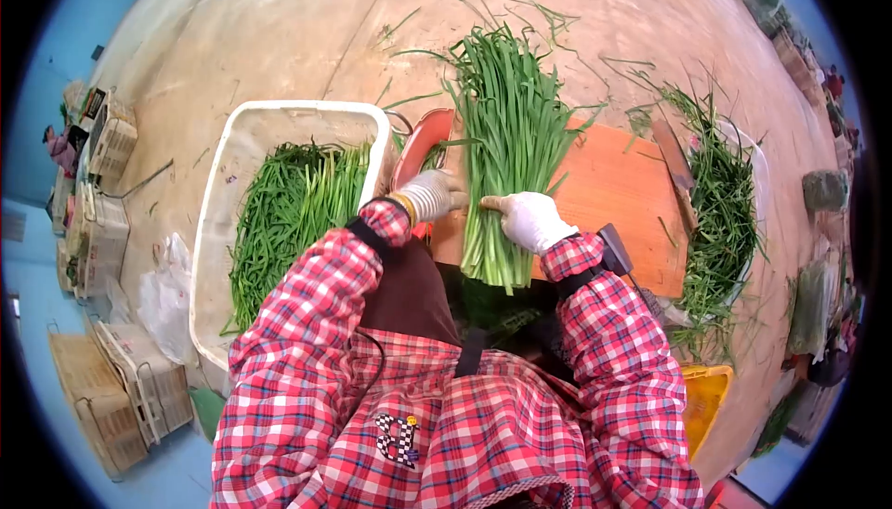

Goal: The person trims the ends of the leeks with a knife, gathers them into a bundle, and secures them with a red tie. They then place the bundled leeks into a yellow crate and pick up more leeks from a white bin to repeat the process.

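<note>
Head view: crate [288, 123] at left; apron patch [398, 439], lettering unclear; left hand [432, 196] part-curled, hold indeterminable; greens bundle [506, 128] overhanging board [623, 202]'s near edge, left portion; right hand [537, 221] half-spread across stems, grip indeterminable; knife [675, 170] along right edge.

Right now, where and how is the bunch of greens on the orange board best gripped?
I'd grip the bunch around its pale stems, with the left hand and right hand coming from opposite sides: the stems lie narrow and close together, while the leaves spread more loosely farther away.
</note>
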Tool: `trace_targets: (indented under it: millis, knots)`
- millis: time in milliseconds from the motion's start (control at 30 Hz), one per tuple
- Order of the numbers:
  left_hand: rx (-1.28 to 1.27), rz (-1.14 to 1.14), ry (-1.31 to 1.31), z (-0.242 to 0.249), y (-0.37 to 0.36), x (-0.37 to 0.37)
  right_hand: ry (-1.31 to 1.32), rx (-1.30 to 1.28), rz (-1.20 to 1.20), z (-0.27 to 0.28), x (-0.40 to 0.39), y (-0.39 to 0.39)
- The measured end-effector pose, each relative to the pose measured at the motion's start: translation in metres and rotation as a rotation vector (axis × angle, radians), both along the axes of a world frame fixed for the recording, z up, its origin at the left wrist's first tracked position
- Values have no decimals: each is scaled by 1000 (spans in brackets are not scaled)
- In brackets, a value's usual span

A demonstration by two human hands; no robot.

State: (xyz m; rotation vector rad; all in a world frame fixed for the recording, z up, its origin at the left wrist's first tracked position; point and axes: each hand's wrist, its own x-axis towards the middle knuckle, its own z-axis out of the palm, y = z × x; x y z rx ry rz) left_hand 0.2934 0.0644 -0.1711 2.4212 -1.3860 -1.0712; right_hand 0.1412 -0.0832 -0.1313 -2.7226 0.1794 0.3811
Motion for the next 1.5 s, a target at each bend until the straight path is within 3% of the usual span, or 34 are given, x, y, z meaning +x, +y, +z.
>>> trace_targets:
  millis: [67, 133, 167, 267, 333, 433, 533, 667, 733, 867, 933, 1000, 1067, 1133, 1167, 1267, 1333, 1400, 1500]
  knots:
    - [-810, -291, -61, -6, -1, -6, -7, 43, -33, 1, -3, -9]
    - [-838, 45, 314, 13, -24, -49, -180, 219, -80, -16, -39, -40]
    - [-870, 88, 444, 15, -36, -63, -218, 466, -131, -30, -53, -56]
    - [-837, -49, 589, 16, -55, -81, -381, 650, -223, -70, -72, -71]
    - [-870, -135, 568, 2, -58, -73, -326, 566, -238, -68, -60, -62]
    - [-518, 198, 738, 16, -71, -81, -430, 634, -248, -81, -62, -60]
    - [-243, 237, 560, 33, -86, -85, -472, 694, -377, -79, -69, -55]
    - [-152, 255, 588, 26, -81, -77, -597, 669, -523, -84, -71, -44]
    - [-396, 167, 389, 12, -74, -74, -594, 982, -589, -87, -72, -42]
    - [-422, 308, 551, 11, -70, -74, -584, 1261, -633, -96, -67, -40]
    - [-458, 238, 566, -3, -65, -69, -531, 1131, -651, -87, -70, -48]
    - [-464, 325, 749, -9, -58, -66, -364, 757, -532, -88, -72, -53]
    - [-528, 407, 865, -16, -56, -66, -382, 754, -570, -93, -68, -51]
    - [-544, 467, 764, -19, -57, -68, -386, 1128, -799, -100, -66, -51]
    - [-614, 477, 785, -19, -58, -69, -529, 1392, -967, -130, -57, -46]
    - [-596, 515, 909, -11, -58, -67, -509, 1402, -1034, -114, -53, -44]
    - [-615, 510, 914, -4, -64, -68, -557, 1240, -1000, -111, -48, -38]
    - [-553, 490, 853, 14, -72, -78, -534, 881, -941, -107, -48, -33]
    - [-499, 488, 857, 11, -81, -86, -534, 839, -935, -115, -46, -26]
